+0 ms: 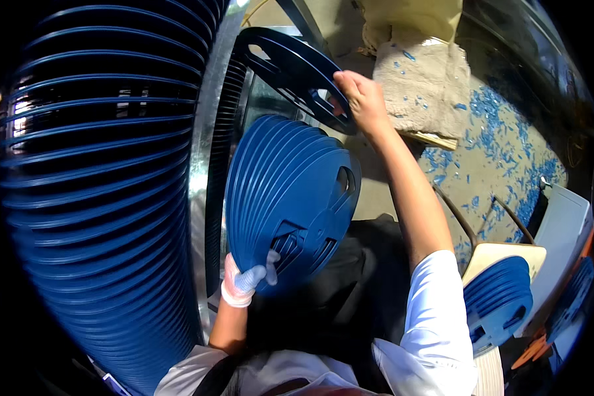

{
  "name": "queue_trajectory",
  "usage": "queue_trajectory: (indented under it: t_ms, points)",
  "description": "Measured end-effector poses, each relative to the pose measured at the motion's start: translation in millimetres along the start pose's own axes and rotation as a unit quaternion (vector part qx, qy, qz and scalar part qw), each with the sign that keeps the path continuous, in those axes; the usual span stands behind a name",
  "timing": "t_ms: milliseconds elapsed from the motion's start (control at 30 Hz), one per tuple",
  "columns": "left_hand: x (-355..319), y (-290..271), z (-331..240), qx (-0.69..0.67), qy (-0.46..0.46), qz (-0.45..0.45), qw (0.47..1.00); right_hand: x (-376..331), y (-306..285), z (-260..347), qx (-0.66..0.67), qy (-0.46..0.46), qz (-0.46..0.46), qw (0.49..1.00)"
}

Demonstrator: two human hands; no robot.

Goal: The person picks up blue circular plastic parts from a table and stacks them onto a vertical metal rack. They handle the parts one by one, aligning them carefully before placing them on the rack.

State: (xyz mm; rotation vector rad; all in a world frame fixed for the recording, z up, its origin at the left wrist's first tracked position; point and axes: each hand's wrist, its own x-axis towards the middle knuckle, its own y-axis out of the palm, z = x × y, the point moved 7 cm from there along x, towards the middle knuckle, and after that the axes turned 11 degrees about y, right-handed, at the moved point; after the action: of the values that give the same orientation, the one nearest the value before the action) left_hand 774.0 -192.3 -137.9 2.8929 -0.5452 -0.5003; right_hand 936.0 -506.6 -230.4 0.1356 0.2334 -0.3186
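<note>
My left hand [242, 282], in a white and bluish work glove, grips a fanned stack of blue plastic reel discs [303, 185] by its lower edge. The front disc faces me and shows oval and slotted cutouts. Above the stack, my bare right hand [363, 99] holds a single dark blue reel disc [290, 66] by its right rim, with fingers curled through a cutout. That disc is tilted and its far left end reaches to the metal post [208, 132].
A tall column of blue discs [105, 158] fills the left side behind the post. Blue plastic scraps [495, 132] litter the floor at far right, beside a cloth-covered block [422, 86]. Another disc stack [498, 300] rests on a chair [508, 254] at right.
</note>
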Motion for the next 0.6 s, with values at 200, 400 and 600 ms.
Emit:
queue_trajectory:
  t_ms: [200,400,600]
  points:
    - [12.1,-29.5,19.3,-0.027,0.135,-0.006,0.99,40.2,30.3,6.9,-0.008,-0.072,0.036,0.997]
    - [11.1,-38.8,42.1,-0.077,0.175,-0.04,0.981,61.3,32.8,9.0,-0.009,-0.175,0.026,0.984]
    - [-8.5,-37.7,58.4,-0.114,0.159,-0.003,0.981,72.1,22.5,-2.0,-0.024,-0.205,0.034,0.978]
